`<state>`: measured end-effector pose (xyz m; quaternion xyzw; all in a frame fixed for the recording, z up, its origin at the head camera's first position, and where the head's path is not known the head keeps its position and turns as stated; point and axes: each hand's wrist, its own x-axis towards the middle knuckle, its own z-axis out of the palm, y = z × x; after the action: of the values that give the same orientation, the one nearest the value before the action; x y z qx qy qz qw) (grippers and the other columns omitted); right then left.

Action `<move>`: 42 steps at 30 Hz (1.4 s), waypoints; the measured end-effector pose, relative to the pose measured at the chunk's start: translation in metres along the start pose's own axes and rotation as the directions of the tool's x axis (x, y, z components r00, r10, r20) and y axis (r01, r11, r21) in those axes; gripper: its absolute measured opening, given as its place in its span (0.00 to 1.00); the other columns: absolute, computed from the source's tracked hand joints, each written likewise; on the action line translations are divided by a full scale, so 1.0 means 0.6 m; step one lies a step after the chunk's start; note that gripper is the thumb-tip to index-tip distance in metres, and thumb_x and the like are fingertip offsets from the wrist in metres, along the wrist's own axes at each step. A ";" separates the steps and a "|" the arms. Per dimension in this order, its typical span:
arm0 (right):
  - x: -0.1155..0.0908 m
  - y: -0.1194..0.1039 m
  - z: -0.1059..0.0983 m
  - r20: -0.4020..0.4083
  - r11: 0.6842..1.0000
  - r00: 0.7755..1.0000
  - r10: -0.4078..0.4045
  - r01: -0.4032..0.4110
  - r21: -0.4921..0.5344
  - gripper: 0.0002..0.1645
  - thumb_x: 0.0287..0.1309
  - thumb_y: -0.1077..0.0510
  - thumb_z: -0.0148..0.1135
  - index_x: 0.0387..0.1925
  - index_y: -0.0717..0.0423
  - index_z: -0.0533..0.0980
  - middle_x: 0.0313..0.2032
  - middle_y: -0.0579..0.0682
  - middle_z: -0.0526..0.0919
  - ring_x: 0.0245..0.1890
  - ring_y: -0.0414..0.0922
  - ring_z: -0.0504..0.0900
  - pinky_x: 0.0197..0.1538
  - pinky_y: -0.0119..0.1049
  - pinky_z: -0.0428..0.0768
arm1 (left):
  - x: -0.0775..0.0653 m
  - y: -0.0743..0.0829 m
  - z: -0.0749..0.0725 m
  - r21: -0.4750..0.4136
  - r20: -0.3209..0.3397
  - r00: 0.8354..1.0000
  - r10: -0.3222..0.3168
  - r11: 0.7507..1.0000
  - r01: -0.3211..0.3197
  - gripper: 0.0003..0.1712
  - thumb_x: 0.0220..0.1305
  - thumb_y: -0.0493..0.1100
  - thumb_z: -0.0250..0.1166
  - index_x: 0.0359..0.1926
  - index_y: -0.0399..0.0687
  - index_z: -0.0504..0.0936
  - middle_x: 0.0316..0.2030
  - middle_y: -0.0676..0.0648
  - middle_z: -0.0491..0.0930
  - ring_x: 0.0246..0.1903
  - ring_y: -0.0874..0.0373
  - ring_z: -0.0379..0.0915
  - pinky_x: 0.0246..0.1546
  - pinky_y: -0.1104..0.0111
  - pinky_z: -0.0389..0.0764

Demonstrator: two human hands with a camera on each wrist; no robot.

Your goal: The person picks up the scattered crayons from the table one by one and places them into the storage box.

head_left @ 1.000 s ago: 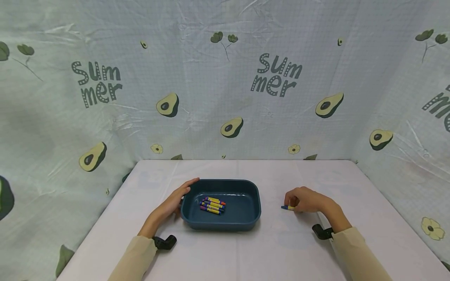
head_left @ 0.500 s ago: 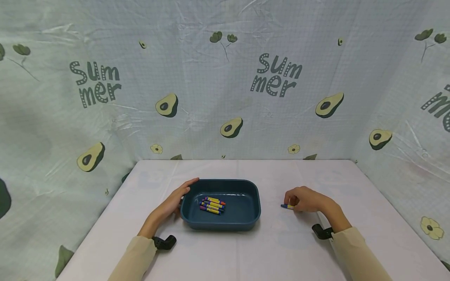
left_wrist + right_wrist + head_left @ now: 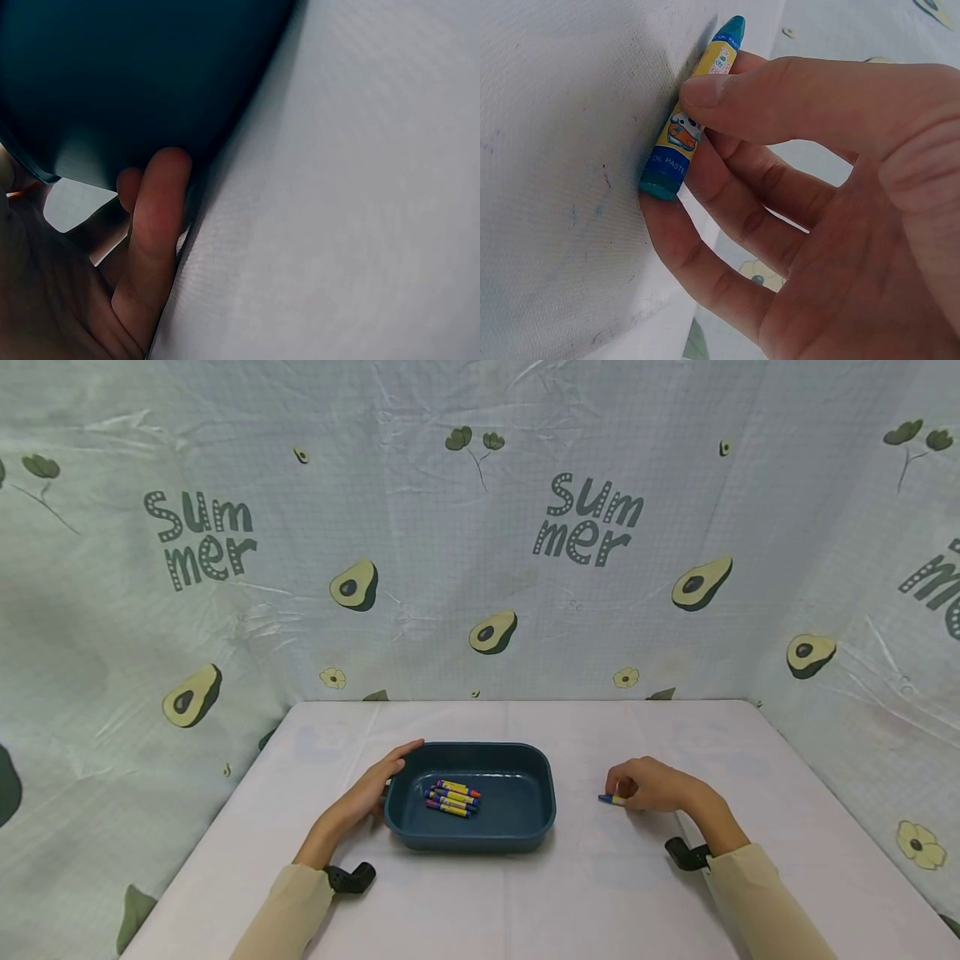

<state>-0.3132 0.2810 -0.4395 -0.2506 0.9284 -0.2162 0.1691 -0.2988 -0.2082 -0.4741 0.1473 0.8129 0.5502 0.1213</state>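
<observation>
A dark blue tray (image 3: 517, 842) stands left of centre on the table. My left hand (image 3: 366, 792) rests against its left end, fingers stretched toward the far corner. In the left wrist view, fingertips (image 3: 166, 169) touch the outer wall of the tray (image 3: 150, 82); part of the hand is cut off by the frame. Several oil pastels (image 3: 453, 799) with yellow and blue wrappers lie inside. To the right of the tray, my right hand (image 3: 652, 785) pinches a blue-green oil pastel (image 3: 682, 127) between thumb and fingers, low at the table surface.
A white cloth covers the table (image 3: 570, 902), which carries faint bluish marks near the right hand. Behind it and at both sides hangs a pale curtain (image 3: 427, 527) printed with avocados and lettering. Black wrist cameras (image 3: 352, 878) sit on both wrists.
The right hand keeps its pinch, and the oil pastel in it has tilted or shifted very slightly. The left hand and tray look unmoved; the whole view has drifted slightly.
</observation>
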 end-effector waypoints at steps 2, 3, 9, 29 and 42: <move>0.000 0.000 -0.001 -0.003 1.000 1.000 -0.003 0.003 0.001 0.13 0.58 0.70 0.65 0.38 0.49 0.83 0.32 0.45 0.82 0.34 0.41 0.77 0.39 0.35 0.79 | 0.000 0.000 0.000 -0.001 -0.003 1.000 -0.004 1.000 0.004 0.29 0.85 0.56 0.35 0.81 0.67 0.56 0.82 0.45 0.51 0.77 0.35 0.54 0.65 0.41 0.73; 0.001 0.000 -0.001 -0.004 1.000 1.000 -0.004 0.004 0.001 0.13 0.58 0.70 0.65 0.38 0.49 0.83 0.32 0.45 0.82 0.34 0.41 0.77 0.39 0.34 0.79 | 0.000 0.001 0.000 0.001 -0.004 1.000 -0.003 1.000 0.003 0.29 0.85 0.57 0.35 0.81 0.67 0.56 0.82 0.45 0.51 0.77 0.35 0.54 0.65 0.41 0.73; 0.002 0.000 -0.001 -0.006 1.000 1.000 0.007 -0.006 0.010 0.11 0.59 0.68 0.66 0.39 0.49 0.83 0.34 0.48 0.84 0.35 0.42 0.77 0.40 0.37 0.80 | 0.000 0.001 0.000 0.019 0.000 1.000 0.014 1.000 -0.014 0.30 0.85 0.55 0.34 0.82 0.62 0.55 0.83 0.43 0.50 0.78 0.35 0.52 0.67 0.38 0.70; -0.001 -0.004 -0.008 -0.035 0.998 0.998 -0.057 0.056 -0.038 0.17 0.61 0.66 0.67 0.49 0.47 0.83 0.38 0.44 0.84 0.37 0.40 0.78 0.46 0.40 0.82 | -0.001 0.003 -0.001 0.021 -0.003 1.000 0.004 1.000 -0.004 0.30 0.85 0.57 0.35 0.82 0.65 0.55 0.82 0.44 0.51 0.76 0.35 0.55 0.62 0.45 0.77; -0.005 -0.006 -0.011 -0.050 0.993 0.994 -0.097 0.094 -0.071 0.16 0.63 0.67 0.65 0.49 0.47 0.83 0.38 0.44 0.85 0.38 0.39 0.79 0.45 0.39 0.81 | -0.002 0.003 0.000 0.018 0.001 1.000 0.002 1.000 -0.002 0.30 0.85 0.55 0.35 0.82 0.64 0.55 0.82 0.42 0.50 0.75 0.33 0.57 0.56 0.48 0.81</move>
<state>-0.3123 0.2817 -0.4313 -0.2946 0.9263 -0.1989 0.1252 -0.2974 -0.2080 -0.4725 0.1493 0.8175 0.5430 0.1201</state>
